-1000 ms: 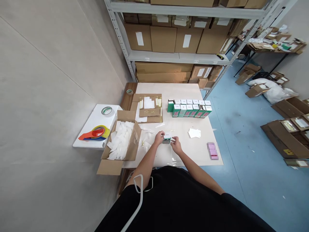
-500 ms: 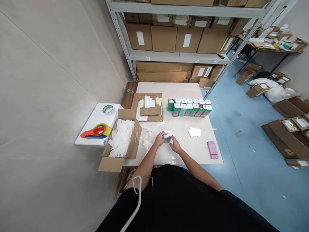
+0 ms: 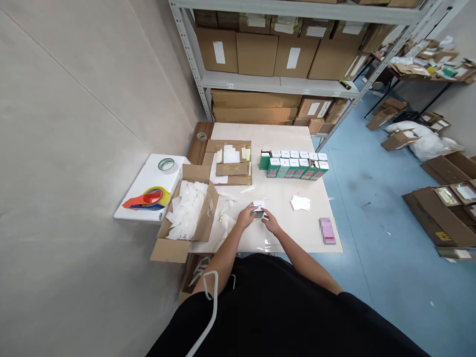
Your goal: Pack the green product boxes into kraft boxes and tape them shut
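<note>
Near the front of the table (image 3: 275, 191), my two hands hold a small box (image 3: 259, 204) with a white top and a dark side facing me. My left hand (image 3: 245, 217) grips its left side, fingers curled against it. At the right side, my right hand (image 3: 271, 222) has its thumb and fingers on the box. Farther back stand two rows of green and white small boxes (image 3: 293, 168). A stack of white cards (image 3: 300, 203) lies to the right of my hands, with a blurred pink stack (image 3: 327, 231) beyond it.
On the left, an open carton (image 3: 211, 208) holds white pieces. Beside it, a white surface (image 3: 139, 178) bears tape rolls and an orange tape dispenser (image 3: 139, 202). Flattened cardboard (image 3: 232, 169) lies behind clear plastic (image 3: 225, 223). A metal shelf (image 3: 260, 82) with cartons rises at the back.
The view has shifted slightly. Both hands stay at the small box, with only slight finger movement; the other things on the table have not moved.
</note>
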